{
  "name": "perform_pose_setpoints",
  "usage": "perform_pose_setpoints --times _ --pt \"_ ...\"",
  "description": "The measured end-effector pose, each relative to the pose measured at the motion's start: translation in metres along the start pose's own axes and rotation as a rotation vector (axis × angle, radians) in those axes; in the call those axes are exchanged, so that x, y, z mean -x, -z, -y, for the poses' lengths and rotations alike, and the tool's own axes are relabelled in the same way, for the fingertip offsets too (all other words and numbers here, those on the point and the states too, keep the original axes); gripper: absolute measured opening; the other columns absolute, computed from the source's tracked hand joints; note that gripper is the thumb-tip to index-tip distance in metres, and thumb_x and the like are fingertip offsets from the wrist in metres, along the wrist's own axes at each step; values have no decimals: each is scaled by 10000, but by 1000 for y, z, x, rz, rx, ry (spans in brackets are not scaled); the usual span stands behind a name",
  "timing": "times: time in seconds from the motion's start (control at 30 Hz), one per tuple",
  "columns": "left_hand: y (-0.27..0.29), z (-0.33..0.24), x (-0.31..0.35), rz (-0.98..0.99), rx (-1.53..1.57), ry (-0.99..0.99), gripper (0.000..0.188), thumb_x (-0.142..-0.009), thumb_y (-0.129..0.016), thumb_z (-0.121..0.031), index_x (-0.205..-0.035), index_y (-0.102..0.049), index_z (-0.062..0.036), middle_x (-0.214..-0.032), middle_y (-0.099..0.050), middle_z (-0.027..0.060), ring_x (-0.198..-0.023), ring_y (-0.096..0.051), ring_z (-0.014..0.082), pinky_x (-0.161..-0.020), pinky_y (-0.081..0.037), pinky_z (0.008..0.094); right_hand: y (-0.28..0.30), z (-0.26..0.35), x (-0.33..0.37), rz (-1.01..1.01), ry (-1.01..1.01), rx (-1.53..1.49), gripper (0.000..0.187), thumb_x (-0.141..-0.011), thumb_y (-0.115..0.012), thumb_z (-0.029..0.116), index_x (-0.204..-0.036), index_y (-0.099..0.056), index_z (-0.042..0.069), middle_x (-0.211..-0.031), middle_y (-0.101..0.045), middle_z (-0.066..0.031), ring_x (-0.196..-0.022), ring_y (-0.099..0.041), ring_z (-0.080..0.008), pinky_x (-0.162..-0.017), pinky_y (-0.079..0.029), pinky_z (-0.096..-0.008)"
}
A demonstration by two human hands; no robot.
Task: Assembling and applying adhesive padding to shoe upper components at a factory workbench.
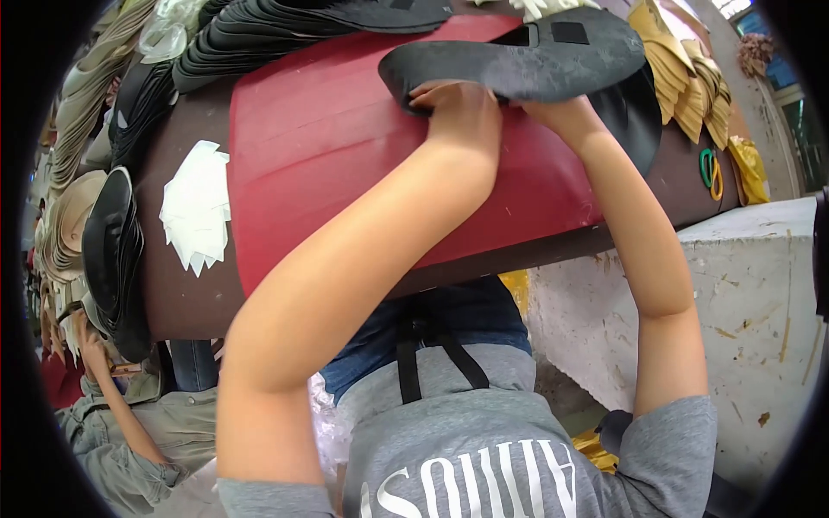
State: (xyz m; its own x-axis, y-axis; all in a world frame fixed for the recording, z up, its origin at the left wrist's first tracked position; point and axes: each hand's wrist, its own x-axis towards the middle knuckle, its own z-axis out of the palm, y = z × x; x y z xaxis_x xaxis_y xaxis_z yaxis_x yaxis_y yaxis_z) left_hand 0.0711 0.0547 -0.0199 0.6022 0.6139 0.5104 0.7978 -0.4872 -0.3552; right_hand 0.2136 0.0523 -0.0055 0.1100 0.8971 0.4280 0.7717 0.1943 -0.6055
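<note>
**Two hands meet at the near edge of a dark curved piece**

The left hand (pixel 445 93), bent sharply at the wrist, reached up to the left end of the piece (pixel 509 71), its fingers curled and partly tucked beneath the edge. The piece lay over both hands and spread away from them, above a red sheet. The right hand (pixel 561 110) sat farther along the same edge, largely covered; how far it was open, and how firmly either hand gripped, could not be told.

From the left, a co-worker's hand (pixel 91 347) showed below a stack of rounded black pieces (pixel 112 237). Thin white slips (pixel 197 209), pointed at the corners, lay fanned in a heap on the brown table (pixel 177 302). Beside them, the smooth red sheet (pixel 319 155) carried faint creases and a soft sheen. The piece itself was a broad, bent band, dark grey with faint mottling, bearing a darker square patch (pixel 570 33). A black sheet (pixel 637 121) curved out beneath its right end. Farther right were layered tan pieces (pixel 678 73) with angular edges, scissors (pixel 711 173) with green and orange handles, and a crinkled yellow bag (pixel 749 168).
</note>
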Motion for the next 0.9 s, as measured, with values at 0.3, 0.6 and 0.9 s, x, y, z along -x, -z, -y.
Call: perform_pose_setpoints --times 0.3,0.6,0.9 --pt "71 167 70 305 146 -486 124 -824 -527 -93 -894 -624 -57 -836 -660 66 -731 -638 195 -687 -495 327 56 139 33 267 365 225 207 -753 -728 113 -922 -684 1 -885 -690 -87 -715 -644 -187 -663 -518 -270" --pt "104 259 204 296 291 -205 421 -781 -660 -208 -1159 -628 -25 -1160 -648 92 -1018 -619 223 -954 -440 326 -47 166 35 580 859 34 381 -773 -712 153 -1118 -611 25 -1164 -631 -89 -1006 -618 -217 -844 -521 -318" --pt "91 239 194 293 681 159 452 -746 -750 -251 -1115 -637 -16 -1169 -642 79 -1039 -611 238 -922 -481 337 -63 199 23 740 436 60 273 -803 -663 132 -1046 -631 11 -1169 -629 -115 -994 -620 -241 -810 -530 -297"
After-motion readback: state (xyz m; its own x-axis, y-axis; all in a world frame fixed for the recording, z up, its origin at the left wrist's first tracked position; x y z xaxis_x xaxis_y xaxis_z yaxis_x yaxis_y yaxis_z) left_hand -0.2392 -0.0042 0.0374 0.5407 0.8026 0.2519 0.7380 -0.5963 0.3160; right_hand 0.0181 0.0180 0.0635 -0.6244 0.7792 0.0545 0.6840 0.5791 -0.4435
